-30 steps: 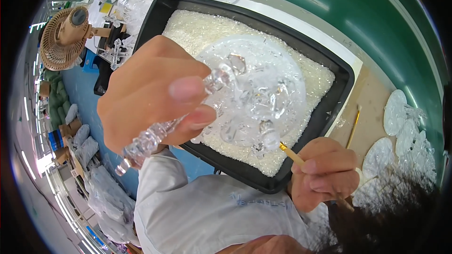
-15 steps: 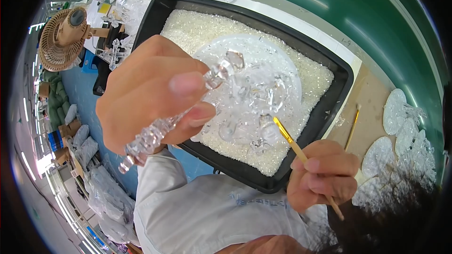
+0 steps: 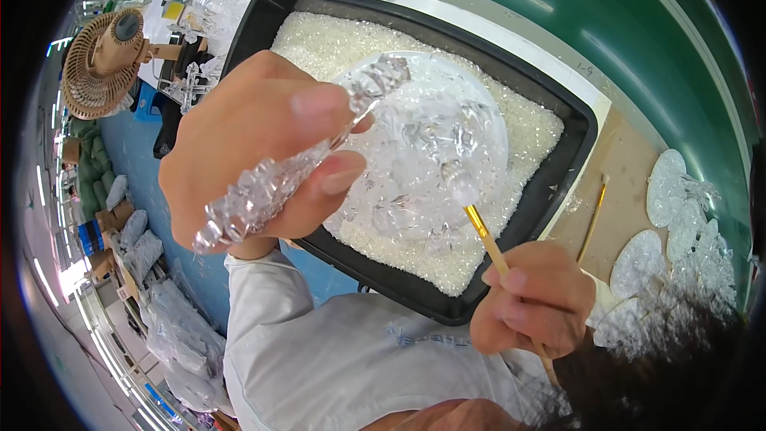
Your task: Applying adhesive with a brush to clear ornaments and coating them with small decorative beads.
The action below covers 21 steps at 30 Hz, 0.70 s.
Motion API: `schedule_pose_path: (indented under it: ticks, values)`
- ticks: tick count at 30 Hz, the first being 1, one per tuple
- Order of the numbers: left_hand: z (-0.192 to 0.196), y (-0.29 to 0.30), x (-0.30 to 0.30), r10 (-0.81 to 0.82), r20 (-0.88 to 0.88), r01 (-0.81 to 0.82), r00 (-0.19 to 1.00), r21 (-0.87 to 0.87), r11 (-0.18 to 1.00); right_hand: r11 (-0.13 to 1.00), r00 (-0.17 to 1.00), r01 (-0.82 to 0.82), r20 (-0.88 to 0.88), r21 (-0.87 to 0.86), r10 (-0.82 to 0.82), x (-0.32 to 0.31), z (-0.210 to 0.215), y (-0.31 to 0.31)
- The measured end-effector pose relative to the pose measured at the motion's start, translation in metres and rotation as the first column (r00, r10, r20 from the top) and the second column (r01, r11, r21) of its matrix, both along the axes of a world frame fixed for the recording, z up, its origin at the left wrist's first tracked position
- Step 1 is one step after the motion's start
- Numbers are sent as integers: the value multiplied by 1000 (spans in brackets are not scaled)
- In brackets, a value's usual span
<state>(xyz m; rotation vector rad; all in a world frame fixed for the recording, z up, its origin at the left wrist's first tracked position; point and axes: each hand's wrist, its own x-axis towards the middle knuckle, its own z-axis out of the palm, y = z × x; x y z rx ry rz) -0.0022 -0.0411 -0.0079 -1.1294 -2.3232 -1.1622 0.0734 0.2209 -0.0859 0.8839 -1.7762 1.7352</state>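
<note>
Left hand [image 3: 255, 152] covers the tray's [image 3: 558, 191] left wall and part of the bead fill; its palm side faces away, so the grip under the crystal strip [image 3: 295, 168] is only partly readable. Strip's clear facets blur together, individual stones can't be counted. White disc [image 3: 431, 144] in the tray: transparent pieces on it merge with glare, shapes unclear. Brush [image 3: 495, 251] lower shaft hidden inside the right hand [image 3: 531, 303]; its tip is lost against the clear pieces, contact can't be told. Dark hair-like mass lower right hides the table edge there. Fan [image 3: 100, 60] and clutter at left are bent by fisheye, too small to identify. Frame corners are black.
</note>
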Motion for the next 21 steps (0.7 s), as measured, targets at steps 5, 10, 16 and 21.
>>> schedule_pose_path:
  ticks: [5, 10, 16, 21]
  values:
    - [-14, 16, 5, 145, -92, -136, 985, 96, 986, 997, 998, -48, 36, 54, 46, -4, 4, 3]
    - [-18, 12, 3, 242, -237, -238, 941, 45, 970, 1000, 999, -30, 35, 3, 30, -4, -2, -1]
    - [-19, 13, 0, 182, -167, -173, 969, 63, 983, 997, 986, 50, 162, -65, -39, -2, 1, -12]
    - [-26, 16, -8, 106, -260, -43, 960, 236, 971, 996, 993, -14, 115, -85, 24, -7, -1, -7]
